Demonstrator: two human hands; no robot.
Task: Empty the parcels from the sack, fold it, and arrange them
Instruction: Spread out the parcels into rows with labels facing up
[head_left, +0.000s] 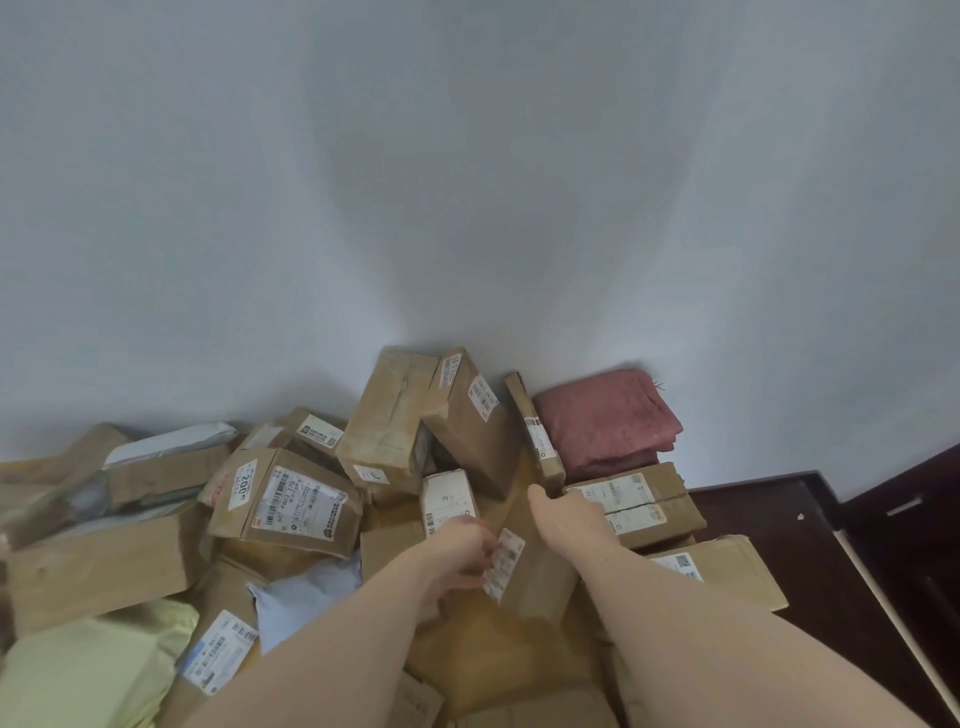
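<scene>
Several brown cardboard parcels lie heaped on the floor against a white wall. My left hand (462, 553) and my right hand (563, 517) both grip one brown parcel (535, 566) with a white label at the heap's front middle, left hand on its near left edge, right hand over its far right corner. Behind it two tall boxes (387, 421) (470, 415) lean on the wall. A folded red sack (608, 418) lies at the wall to the right. A labelled box (288, 501) sits left of centre.
Yellow (88, 670) and grey-blue (306, 597) soft mailers lie at the lower left. A flat box (644, 499) and a padded envelope (737, 569) rest at the right. Dark wooden furniture (841, 571) borders the heap on the right.
</scene>
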